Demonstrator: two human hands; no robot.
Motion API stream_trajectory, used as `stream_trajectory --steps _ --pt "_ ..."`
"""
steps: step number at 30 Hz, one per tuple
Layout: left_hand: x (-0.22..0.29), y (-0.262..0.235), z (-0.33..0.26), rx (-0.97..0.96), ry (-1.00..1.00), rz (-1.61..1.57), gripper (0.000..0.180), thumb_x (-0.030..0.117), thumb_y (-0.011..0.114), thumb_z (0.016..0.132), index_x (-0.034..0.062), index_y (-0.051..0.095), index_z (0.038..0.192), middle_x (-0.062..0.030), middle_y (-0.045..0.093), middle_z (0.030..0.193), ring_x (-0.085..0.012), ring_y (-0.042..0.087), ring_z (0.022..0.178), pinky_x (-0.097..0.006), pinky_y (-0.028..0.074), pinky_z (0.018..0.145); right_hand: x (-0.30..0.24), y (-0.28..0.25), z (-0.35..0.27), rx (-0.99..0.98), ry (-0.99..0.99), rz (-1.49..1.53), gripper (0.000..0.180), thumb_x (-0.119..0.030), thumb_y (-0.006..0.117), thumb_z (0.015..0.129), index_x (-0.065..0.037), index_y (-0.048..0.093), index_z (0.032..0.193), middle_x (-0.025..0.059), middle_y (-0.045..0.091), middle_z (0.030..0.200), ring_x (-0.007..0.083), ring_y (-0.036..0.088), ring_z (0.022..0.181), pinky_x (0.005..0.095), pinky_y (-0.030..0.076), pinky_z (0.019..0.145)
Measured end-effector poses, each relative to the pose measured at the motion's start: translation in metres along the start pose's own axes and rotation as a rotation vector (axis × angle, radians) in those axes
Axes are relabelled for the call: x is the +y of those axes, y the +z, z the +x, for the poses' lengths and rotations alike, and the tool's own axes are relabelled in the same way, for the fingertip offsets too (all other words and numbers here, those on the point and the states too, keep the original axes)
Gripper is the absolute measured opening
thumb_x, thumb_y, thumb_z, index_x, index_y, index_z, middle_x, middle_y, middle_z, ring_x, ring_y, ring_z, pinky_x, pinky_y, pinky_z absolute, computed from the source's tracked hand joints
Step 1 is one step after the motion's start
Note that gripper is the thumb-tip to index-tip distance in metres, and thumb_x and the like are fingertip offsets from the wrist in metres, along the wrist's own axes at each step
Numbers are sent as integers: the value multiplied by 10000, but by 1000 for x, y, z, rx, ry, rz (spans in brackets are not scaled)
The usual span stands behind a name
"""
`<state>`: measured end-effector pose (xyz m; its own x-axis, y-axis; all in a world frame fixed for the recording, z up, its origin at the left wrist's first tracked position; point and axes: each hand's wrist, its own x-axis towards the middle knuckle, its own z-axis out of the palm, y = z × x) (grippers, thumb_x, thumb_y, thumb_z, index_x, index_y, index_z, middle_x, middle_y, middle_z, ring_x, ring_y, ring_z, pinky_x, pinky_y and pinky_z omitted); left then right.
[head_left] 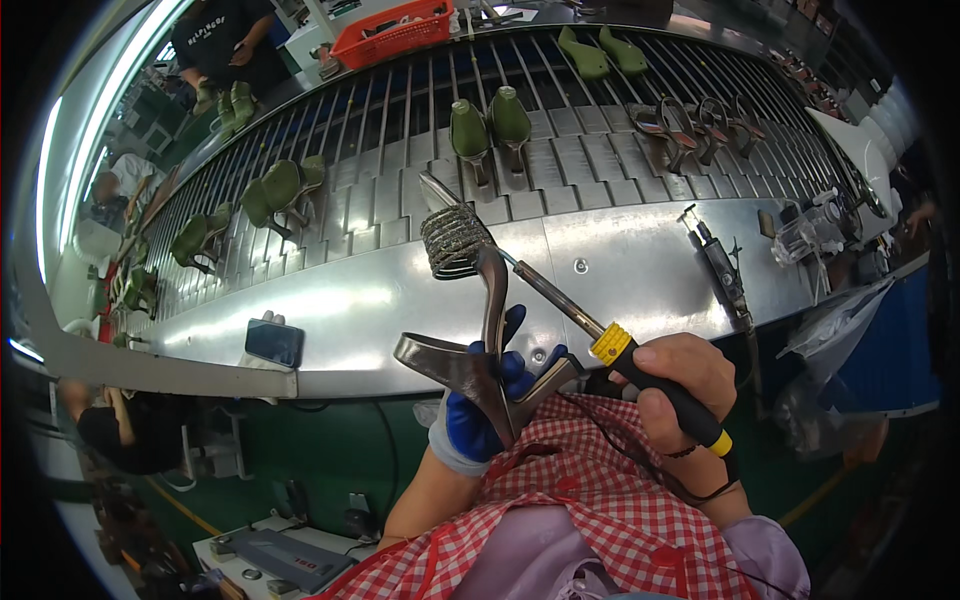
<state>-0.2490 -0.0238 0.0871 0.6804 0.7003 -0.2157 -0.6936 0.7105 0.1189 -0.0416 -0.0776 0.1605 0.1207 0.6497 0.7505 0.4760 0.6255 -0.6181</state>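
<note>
My left hand [470,425], in a blue and grey glove, grips a dark bronze high-heeled sandal [465,370] close in front of me. The sandal is tilted, with its curved strip pointing away. In my bare right hand [690,380] is a soldering iron [565,300] with a black and yellow handle. Its thin tip points away to the left and lies close to the sandal's far end; I cannot tell whether they touch. Just beyond that end, a dark wire coil holder [455,240] stands on the metal ledge.
A slatted metal conveyor [400,150] carries a green heeled pair [490,125], more green shoes [280,190] and several bronze sandals [695,128]. A phone [274,342] lies left on the metal ledge [360,300]. A tool with a hose [722,270] lies right. An orange basket [390,35] stands behind. Other people are beyond.
</note>
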Motion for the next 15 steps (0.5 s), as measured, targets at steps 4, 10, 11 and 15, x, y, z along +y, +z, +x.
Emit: stream_trajectory --steps 4,10,11,15 --pt "2 -2 0 6 -7 1 645 369 540 950 132 253 1477 -1 611 886 -141 499 743 -332 427 770 2 3 1 -6 -1 -2 302 -116 661 695 -10 662 978 110 656 702 226 656 598 294 525 552" --pt "5 -6 -2 -31 13 -31 615 349 522 962 131 258 1473 -24 621 906 -159 542 772 -346 461 803 -6 5 -1 -72 -18 -109 281 -107 655 659 -17 661 925 89 659 707 224 656 580 307 536 555" --pt "5 -4 -2 -54 14 -93 597 322 515 967 120 262 1468 -51 640 921 -182 588 798 -351 489 817 -8 4 0 -91 -24 -98 279 -111 656 660 -17 661 923 89 658 705 224 655 578 307 535 554" --pt "9 -2 -1 -78 3 -145 609 309 535 960 110 260 1465 -66 655 897 -187 606 775 -360 492 865 -12 0 2 -96 -22 -67 265 -146 658 683 -17 663 915 88 658 701 229 654 569 309 529 547"
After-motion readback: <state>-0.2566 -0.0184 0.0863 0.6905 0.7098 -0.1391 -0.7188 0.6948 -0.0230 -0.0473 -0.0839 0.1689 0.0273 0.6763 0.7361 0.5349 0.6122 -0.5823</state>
